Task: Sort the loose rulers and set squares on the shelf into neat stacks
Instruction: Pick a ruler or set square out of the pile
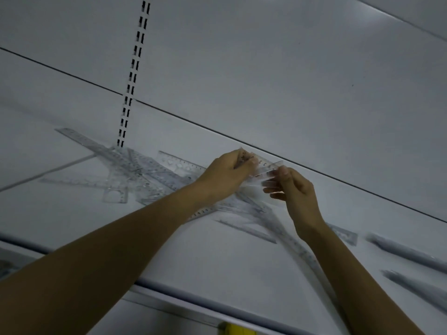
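Two bare forearms reach up from the lower edge of the view over the shelf's (72, 218) front edge. The left hand (227, 175) has its fingers curled round one end of a clear ruler (264, 165). The right hand (298, 193) pinches the other end, thumb in front and fingers behind, seen through the plastic. The clear ruler is held near the shelf's back edge, tilted; whether it is one piece or several pressed together cannot be told.

Under and between the hands a long ruler (298, 246) runs toward the front edge beneath the right forearm, crossing a flat set square (246, 229). Left of the left hand a loose heap of rulers (147, 171) lies criss-crossed at the back edge, with a small stencil piece (116, 193) at its front. Right of the right wrist lies a short ruler (346, 234). Toward the shelf's right end are two blurred grey stacks (408, 252), set apart from each other.

A slotted upright (134, 66) rises up the back panel above the heap. A yellow object (232, 329) shows below the front edge.
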`<move>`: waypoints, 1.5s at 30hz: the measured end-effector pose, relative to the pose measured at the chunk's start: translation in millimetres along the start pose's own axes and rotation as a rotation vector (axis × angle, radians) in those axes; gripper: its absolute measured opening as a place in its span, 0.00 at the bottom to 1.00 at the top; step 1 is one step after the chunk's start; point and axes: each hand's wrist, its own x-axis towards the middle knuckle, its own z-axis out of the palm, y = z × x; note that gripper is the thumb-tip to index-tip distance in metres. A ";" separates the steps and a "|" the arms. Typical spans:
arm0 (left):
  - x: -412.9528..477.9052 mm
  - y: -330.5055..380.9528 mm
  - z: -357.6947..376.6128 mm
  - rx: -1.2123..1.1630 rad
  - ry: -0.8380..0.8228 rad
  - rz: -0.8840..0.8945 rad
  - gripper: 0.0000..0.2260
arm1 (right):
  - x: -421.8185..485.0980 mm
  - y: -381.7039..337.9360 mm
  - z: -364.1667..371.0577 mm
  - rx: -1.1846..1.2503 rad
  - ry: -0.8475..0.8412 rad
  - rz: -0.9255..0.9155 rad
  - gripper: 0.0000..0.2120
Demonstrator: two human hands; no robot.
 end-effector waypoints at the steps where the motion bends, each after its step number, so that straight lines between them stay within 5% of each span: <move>1: 1.3 0.2 -0.3 -0.049 0.016 -0.016 0.10 | 1.0 -1.2 -0.7 0.037 0.014 0.016 0.14; 8: 1.0 8.4 -8.0 -0.192 0.061 -0.032 0.09 | 4.8 -9.8 -10.2 0.434 0.106 0.218 0.06; 14: 1.6 10.2 -6.3 -0.156 0.084 0.011 0.11 | 5.9 -10.7 -10.8 0.473 0.176 0.309 0.10; 23: -7.4 8.9 -1.4 0.369 0.322 0.406 0.14 | 0.3 -18.0 -12.7 0.595 0.356 0.292 0.10; 30: -12.6 -0.1 12.3 0.568 0.101 0.447 0.16 | -3.9 -26.3 -0.7 0.501 0.229 0.227 0.10; 37: -13.0 -3.5 11.5 0.721 -0.042 0.436 0.26 | -2.4 -32.9 0.9 0.746 0.031 0.382 0.16; 42: -9.8 -3.3 13.0 0.729 0.059 0.514 0.24 | -4.7 -31.3 2.4 0.629 -0.050 0.281 0.15; 45: -8.5 1.9 13.0 0.612 0.142 0.471 0.17 | -7.4 -30.7 2.1 0.430 0.042 0.230 0.12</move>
